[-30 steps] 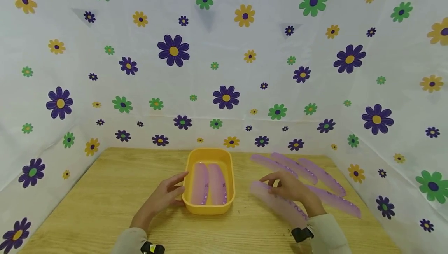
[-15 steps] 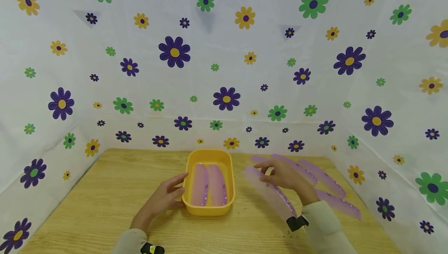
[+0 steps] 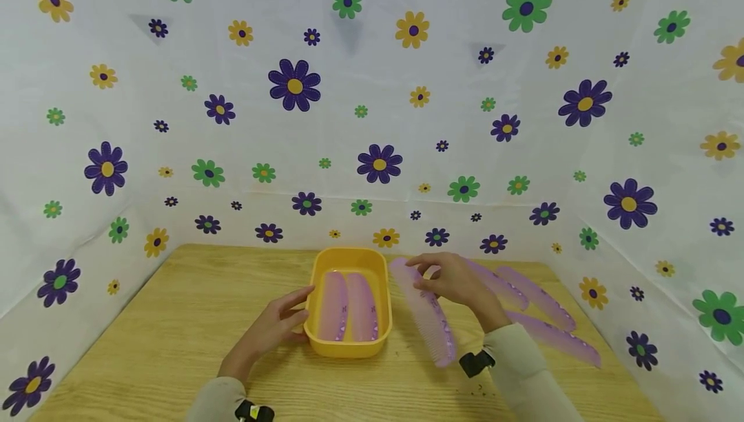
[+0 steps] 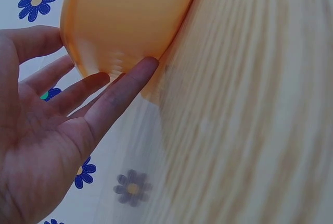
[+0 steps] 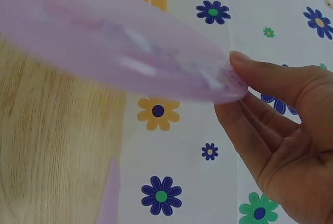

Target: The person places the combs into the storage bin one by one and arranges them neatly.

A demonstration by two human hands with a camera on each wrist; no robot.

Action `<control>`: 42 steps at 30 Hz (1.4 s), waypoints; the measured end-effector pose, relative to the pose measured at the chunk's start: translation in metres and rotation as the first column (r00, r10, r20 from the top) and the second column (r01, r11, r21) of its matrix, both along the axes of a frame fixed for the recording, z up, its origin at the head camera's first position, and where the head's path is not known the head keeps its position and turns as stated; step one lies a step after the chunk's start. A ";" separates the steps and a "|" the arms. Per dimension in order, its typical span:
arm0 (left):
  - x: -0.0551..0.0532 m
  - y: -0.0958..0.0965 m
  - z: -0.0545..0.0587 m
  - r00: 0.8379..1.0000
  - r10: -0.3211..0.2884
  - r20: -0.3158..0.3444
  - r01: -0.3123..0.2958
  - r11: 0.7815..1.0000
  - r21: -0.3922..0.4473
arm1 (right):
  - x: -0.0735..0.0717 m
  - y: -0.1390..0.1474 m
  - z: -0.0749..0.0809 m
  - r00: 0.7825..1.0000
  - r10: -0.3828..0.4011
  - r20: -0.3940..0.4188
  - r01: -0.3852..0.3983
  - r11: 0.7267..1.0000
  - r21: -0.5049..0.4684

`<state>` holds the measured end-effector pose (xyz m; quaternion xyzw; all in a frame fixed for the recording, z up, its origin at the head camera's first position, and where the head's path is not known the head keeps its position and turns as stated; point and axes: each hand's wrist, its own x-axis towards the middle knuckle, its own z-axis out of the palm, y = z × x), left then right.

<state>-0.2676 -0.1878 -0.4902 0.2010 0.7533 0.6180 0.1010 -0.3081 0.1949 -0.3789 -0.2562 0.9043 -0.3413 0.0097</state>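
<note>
The right hand (image 3: 450, 276) pinches a comb (image 3: 428, 322) near its far end, over the bench (image 3: 174, 312) just right of the tray (image 3: 349, 349); the left hand (image 3: 270, 328), loosely spread, touches the tray's left side; 2 combs (image 3: 333, 305) lie inside

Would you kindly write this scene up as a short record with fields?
Left hand: fingers touch the side of the yellow tub
Right hand: holds a purple comb near one end
Inside the tub: two purple combs, side by side
On the wooden table, to the right: at least three loose combs
Backdrop: flowered white sheet
</note>
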 end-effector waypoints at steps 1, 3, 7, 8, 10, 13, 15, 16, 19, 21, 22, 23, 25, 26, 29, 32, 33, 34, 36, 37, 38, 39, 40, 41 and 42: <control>0.000 0.000 0.000 1.000 0.001 -0.003 -0.001 1.000 -0.001 | 0.000 -0.002 0.000 1.000 -0.009 0.012 0.009 1.000 -0.009; 0.000 0.000 -0.001 1.000 0.000 -0.004 0.000 1.000 0.000 | -0.001 -0.006 0.001 0.999 -0.018 0.026 0.019 0.999 -0.030; -0.001 0.000 -0.002 1.000 -0.010 0.018 0.009 1.000 0.026 | -0.003 -0.013 0.003 0.997 -0.034 0.069 0.038 0.998 -0.055; -0.001 -0.001 -0.002 1.000 -0.011 0.021 0.010 1.000 0.028 | -0.004 -0.015 0.003 0.996 -0.035 0.080 0.040 0.998 -0.058; -0.001 -0.001 -0.002 1.000 -0.010 0.021 0.009 1.000 0.027 | -0.006 -0.020 0.005 0.994 -0.045 0.103 0.051 0.997 -0.060; -0.001 -0.001 -0.001 1.000 -0.003 0.017 0.003 1.000 0.023 | -0.009 -0.027 0.007 0.990 -0.049 0.136 0.060 0.995 -0.079; -0.001 -0.001 -0.001 1.000 -0.001 0.016 0.001 1.000 0.021 | -0.012 -0.031 0.008 0.987 -0.046 0.154 0.062 0.993 -0.101; -0.001 -0.001 0.000 1.000 -0.001 0.018 0.000 1.000 0.022 | -0.013 -0.033 0.008 0.986 -0.043 0.163 0.062 0.992 -0.112; 0.000 0.000 0.000 1.000 -0.001 0.021 0.001 1.000 0.018 | -0.016 -0.039 0.008 0.984 -0.034 0.174 0.057 0.990 -0.131; 0.000 0.000 0.001 1.000 -0.001 0.022 0.001 1.000 0.014 | -0.019 -0.043 0.008 0.986 -0.018 0.166 0.042 0.989 -0.141; 0.001 0.000 0.001 1.000 0.001 0.022 -0.001 1.000 0.012 | -0.020 -0.045 0.007 0.986 -0.012 0.165 0.037 0.988 -0.148; 0.001 0.000 0.001 1.000 0.003 0.022 -0.003 1.000 0.010 | -0.021 -0.046 0.008 0.986 -0.008 0.166 0.034 0.987 -0.157; 0.001 0.000 0.002 1.000 0.007 0.022 -0.007 1.000 0.007 | -0.024 -0.051 0.008 0.986 0.001 0.167 0.029 0.984 -0.174; 0.001 0.000 0.002 1.000 0.008 0.022 -0.008 1.000 0.006 | -0.025 -0.053 0.008 0.985 0.003 0.171 0.028 0.983 -0.181; 0.000 0.000 0.002 1.000 0.010 0.024 -0.010 1.000 0.009 | -0.029 -0.060 0.007 0.982 -0.012 0.190 0.049 0.980 -0.194; 0.000 0.000 0.002 1.000 0.008 0.024 -0.009 1.000 0.011 | -0.032 -0.067 0.004 0.978 -0.024 0.207 0.066 0.977 -0.201; 0.000 0.000 0.002 1.000 0.007 0.024 -0.007 1.000 0.012 | -0.034 -0.070 0.002 0.977 -0.025 0.210 0.069 0.976 -0.205; 0.000 0.000 0.002 1.000 0.005 0.025 -0.006 1.000 0.013 | -0.035 -0.072 0.001 0.976 -0.027 0.214 0.073 0.975 -0.210; 0.000 0.000 0.002 1.000 0.003 0.026 -0.003 1.000 0.016 | -0.037 -0.076 -0.002 0.975 -0.035 0.219 0.083 0.973 -0.216; 0.000 0.000 0.002 1.000 0.000 0.027 -0.001 1.000 0.017 | -0.038 -0.077 -0.003 0.975 -0.039 0.220 0.088 0.971 -0.220; 0.000 0.000 0.002 1.000 -0.002 0.029 0.001 1.000 0.019 | -0.039 -0.079 -0.005 0.975 -0.042 0.218 0.092 0.971 -0.222; 0.000 0.000 0.002 1.000 -0.003 0.029 0.002 1.000 0.020 | -0.040 -0.081 -0.006 0.975 -0.051 0.216 0.100 0.971 -0.219; 0.000 0.000 0.002 1.000 -0.003 0.030 0.003 1.000 0.020 | -0.041 -0.083 -0.007 0.975 -0.061 0.213 0.108 0.971 -0.215; 0.000 0.000 0.002 1.000 -0.004 0.030 0.004 1.000 0.019 | -0.041 -0.085 -0.008 0.975 -0.068 0.213 0.114 0.971 -0.212; 0.001 0.000 0.003 1.000 -0.005 0.031 0.004 1.000 0.019 | -0.042 -0.087 -0.009 0.974 -0.072 0.215 0.118 0.971 -0.208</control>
